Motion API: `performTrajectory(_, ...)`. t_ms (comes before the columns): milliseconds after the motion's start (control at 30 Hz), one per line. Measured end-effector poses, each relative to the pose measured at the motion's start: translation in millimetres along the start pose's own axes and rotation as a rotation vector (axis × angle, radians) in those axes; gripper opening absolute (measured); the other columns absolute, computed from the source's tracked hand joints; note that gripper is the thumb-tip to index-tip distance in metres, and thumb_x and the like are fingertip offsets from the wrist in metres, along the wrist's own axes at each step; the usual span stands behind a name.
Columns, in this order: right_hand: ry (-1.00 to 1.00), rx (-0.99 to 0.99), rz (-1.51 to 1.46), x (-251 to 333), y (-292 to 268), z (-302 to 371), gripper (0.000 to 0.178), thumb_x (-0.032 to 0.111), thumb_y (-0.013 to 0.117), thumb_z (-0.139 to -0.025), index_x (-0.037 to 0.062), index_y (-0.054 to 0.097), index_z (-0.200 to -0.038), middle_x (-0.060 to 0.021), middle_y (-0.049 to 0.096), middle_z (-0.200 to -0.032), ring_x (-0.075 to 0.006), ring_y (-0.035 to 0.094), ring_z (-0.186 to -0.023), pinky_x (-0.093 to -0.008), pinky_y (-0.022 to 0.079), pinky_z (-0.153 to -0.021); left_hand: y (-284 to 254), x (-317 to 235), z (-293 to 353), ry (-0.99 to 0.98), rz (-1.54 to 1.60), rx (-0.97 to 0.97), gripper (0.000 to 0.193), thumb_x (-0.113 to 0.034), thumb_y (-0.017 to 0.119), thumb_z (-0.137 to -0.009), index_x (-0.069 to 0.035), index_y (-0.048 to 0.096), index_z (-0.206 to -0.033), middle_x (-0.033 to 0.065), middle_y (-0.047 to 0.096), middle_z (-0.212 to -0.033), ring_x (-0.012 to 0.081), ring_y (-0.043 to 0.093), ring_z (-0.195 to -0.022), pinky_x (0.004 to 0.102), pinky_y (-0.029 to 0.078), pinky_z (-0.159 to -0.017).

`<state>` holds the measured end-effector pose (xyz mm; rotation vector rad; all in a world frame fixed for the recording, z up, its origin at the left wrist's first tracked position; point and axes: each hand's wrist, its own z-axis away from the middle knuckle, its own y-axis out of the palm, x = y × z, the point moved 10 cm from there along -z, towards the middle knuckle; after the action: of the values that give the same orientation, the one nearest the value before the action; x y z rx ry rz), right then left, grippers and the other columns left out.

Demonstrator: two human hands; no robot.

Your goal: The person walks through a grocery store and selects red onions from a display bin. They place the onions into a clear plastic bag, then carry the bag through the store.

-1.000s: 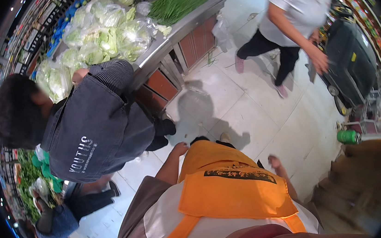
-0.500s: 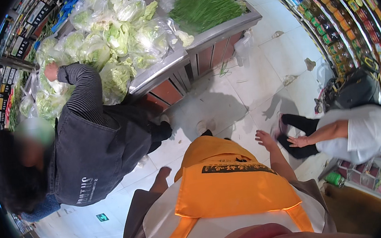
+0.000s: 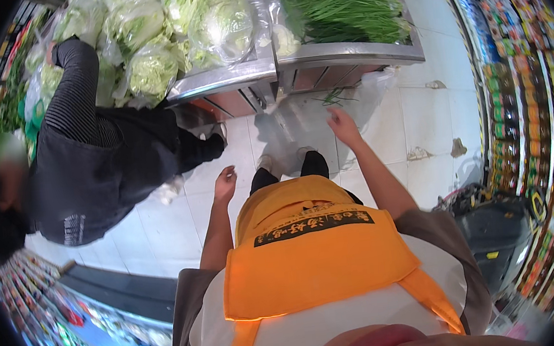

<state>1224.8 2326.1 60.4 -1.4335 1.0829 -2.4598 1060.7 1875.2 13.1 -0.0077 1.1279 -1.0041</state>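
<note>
While both hands are held apart before the body, the pile of green stalks point(image 3: 344, 7) is set ahead of them, beyond the right hand point(image 3: 342, 124), which is nearer to it than the left hand point(image 3: 225, 184). The stalks are laid mostly crosswise, with some slant. The right hand's fingers are partly bent and loosely parted, with nothing seen in them; the left is loosely curled, and whether it is closed or anything is held cannot be told. Farther out, loose green blades point(image 3: 335, 96) are scattered on the floor, the pile is borne by a metal counter point(image 3: 345, 53), and bagged leafy heads point(image 3: 222, 33) are heaped leftward, where a co-worker's striped sleeve point(image 3: 77, 103) is stretched.
</note>
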Motion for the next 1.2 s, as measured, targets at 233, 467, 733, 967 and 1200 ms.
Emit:
performTrajectory(233, -0.464, -0.102, 0.133, 169.2, -30.2, -180.9, 0.049, 0.017, 0.073, -0.087, 0.0136, 0.062, -0.135, -0.0188, 0.049, -0.148, -0.0403, 0.053, -0.128, -0.0455, 0.047, -0.107, 80.3, 139.4, 209.4, -0.193, -0.669, 0.226, 0.034, -0.028, 0.061, -0.096, -0.002, 0.068, -0.117, 0.0217, 0.070, -0.111, 0.0338, 0.068, -0.100, 0.0444, 0.055, -0.089)
performTrajectory(467, -0.489, -0.108, 0.367, 177.1, 3.4, -224.8, 0.043, 0.014, 0.074, -0.086, 0.0153, 0.066, -0.128, -0.0156, 0.050, -0.144, -0.0383, 0.048, -0.130, -0.0483, 0.044, -0.107, 146.8, 165.0, 419.3, -0.894, 0.297, -0.396, 0.038, -0.025, 0.060, -0.095, 0.000, 0.068, -0.123, 0.0131, 0.074, -0.096, 0.0215, 0.072, -0.084, 0.0374, 0.058, -0.075)
performTrajectory(733, -0.875, 0.116, 0.416, 140.8, 20.3, -155.0, 0.036, -0.005, 0.061, -0.077, 0.0132, 0.072, -0.106, -0.0090, 0.064, -0.112, -0.0353, 0.060, -0.107, -0.0444, 0.051, -0.090, 252.6, 138.9, 426.7, -0.909, 0.346, -0.302, 0.044, -0.029, 0.064, -0.095, -0.001, 0.066, -0.128, 0.0148, 0.074, -0.105, 0.0268, 0.070, -0.099, 0.0407, 0.055, -0.087)
performTrajectory(967, -0.436, 0.774, 0.093, 90.5, 95.6, -51.5, 0.032, -0.002, 0.070, -0.085, 0.0095, 0.065, -0.115, -0.0167, 0.071, -0.101, -0.0329, 0.069, -0.091, -0.0414, 0.054, -0.082, 183.6, 116.8, 380.0, -0.851, 0.372, -0.484, 0.041, -0.025, 0.066, -0.093, -0.004, 0.067, -0.128, 0.0180, 0.074, -0.113, 0.0293, 0.070, -0.104, 0.0400, 0.053, -0.093)
performTrajectory(1200, -0.455, 1.019, -0.122, 210.9, 256.9, 89.8, 0.025, -0.002, 0.076, -0.086, 0.0012, 0.071, -0.111, -0.0052, 0.074, -0.094, -0.0116, 0.067, -0.083, -0.0298, 0.055, -0.074, 57.5, 41.9, 295.3, -0.388, 0.555, -0.696, 0.044, -0.026, 0.057, -0.105, -0.002, 0.053, -0.142, 0.0196, 0.065, -0.131, 0.0271, 0.067, -0.113, 0.0361, 0.051, -0.098)
